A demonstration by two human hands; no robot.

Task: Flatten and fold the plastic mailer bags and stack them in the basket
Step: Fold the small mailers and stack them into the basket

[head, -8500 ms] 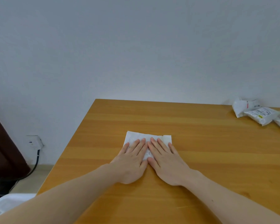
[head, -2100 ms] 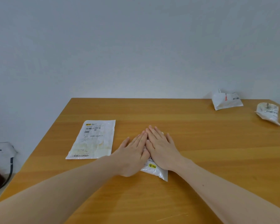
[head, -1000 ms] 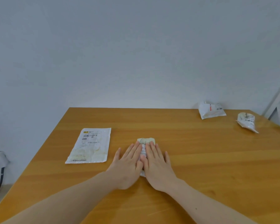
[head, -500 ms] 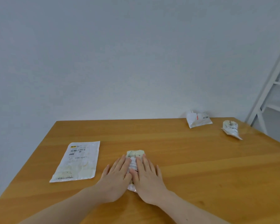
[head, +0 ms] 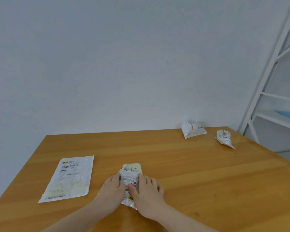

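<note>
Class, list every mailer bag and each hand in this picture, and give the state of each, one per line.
Bag under the hands: partly flattened, pressed on the table.
Bag at left: flat, unfolded.
Bag at the far edge: crumpled, untouched.
Bag at far right: crumpled, untouched.
Left hand: fingers straight, pressing the bag.
Right hand: fingers straight, pressing the bag.

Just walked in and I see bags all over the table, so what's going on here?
A person is flattening a small plastic mailer bag on the wooden table, pressing it with the left hand and right hand on either side. One flattened mailer lies to the left. Two crumpled mailers wait at the far right. No basket is in view.
</note>
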